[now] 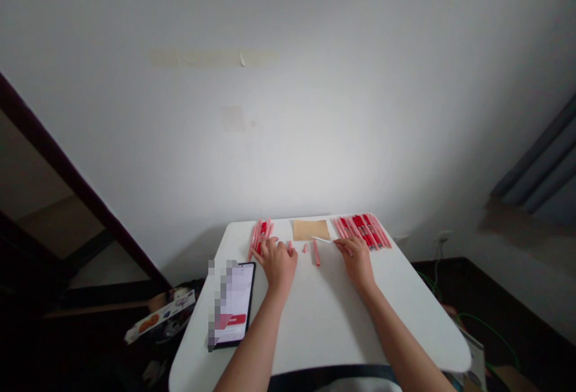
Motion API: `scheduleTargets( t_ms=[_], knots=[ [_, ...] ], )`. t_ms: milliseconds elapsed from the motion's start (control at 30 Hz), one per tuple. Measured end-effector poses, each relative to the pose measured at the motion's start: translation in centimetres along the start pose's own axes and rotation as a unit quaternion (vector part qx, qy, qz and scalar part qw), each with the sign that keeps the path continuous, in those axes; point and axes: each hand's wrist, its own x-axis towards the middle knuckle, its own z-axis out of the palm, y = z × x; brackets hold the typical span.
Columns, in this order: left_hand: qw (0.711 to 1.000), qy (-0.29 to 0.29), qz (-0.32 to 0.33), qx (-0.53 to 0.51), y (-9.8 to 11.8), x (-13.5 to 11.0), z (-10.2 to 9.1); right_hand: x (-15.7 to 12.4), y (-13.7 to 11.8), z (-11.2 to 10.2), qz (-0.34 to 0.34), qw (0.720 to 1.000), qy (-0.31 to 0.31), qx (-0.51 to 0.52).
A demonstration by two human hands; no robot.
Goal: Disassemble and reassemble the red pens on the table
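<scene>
My left hand (pixel 278 262) is low over the table, thumb and index finger closed about a short pink pen barrel (pixel 290 245). Its outer fingers spread over the near end of a bunch of pink and red pens (pixel 257 237). Between my hands lie another pink pen barrel (pixel 316 254) and a small pink pen piece (pixel 305 248). My right hand (pixel 357 260) pinches a thin whitish pen refill (pixel 321 239), which points left toward a brown paper rectangle (pixel 310 230). Just beyond that hand, several pink and red pens (pixel 366 231) lie side by side.
A smartphone (pixel 234 305) with a lit screen lies on the left of the white table (pixel 333 332). Behind the table's far edge rises a pale wall (pixel 315 110). Boxes and clutter (pixel 164 314) sit on the floor at left; green cables (pixel 490 329) run at right.
</scene>
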Motion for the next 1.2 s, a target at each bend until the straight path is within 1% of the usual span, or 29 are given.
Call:
scheduleTargets(
  t_ms=[400,500,667,767,1033,1200],
  knots=[
    [1.000,-0.008,-0.004,-0.005,0.1,0.1,-0.4,0.0,0.0,0.0,0.007,1.000,-0.003,-0.004],
    [0.999,-0.013,-0.004,-0.038,0.3,0.2,-0.6,-0.1,0.0,-0.1,0.010,1.000,-0.011,-0.002],
    [0.993,-0.028,0.016,-0.115,0.6,0.4,-0.9,-0.1,-0.1,-0.1,0.012,1.000,-0.013,0.011],
    [0.989,-0.038,0.024,-0.138,0.8,0.4,-1.0,0.0,-0.2,-0.1,0.011,1.000,-0.015,0.015],
    [0.986,-0.036,0.034,-0.160,0.7,0.2,-0.2,0.0,-0.6,-0.1,0.010,0.999,-0.019,0.024],
    [0.985,-0.035,0.039,-0.163,0.6,0.1,0.1,-0.1,-0.5,0.0,0.012,1.000,-0.017,0.023]
  ],
)
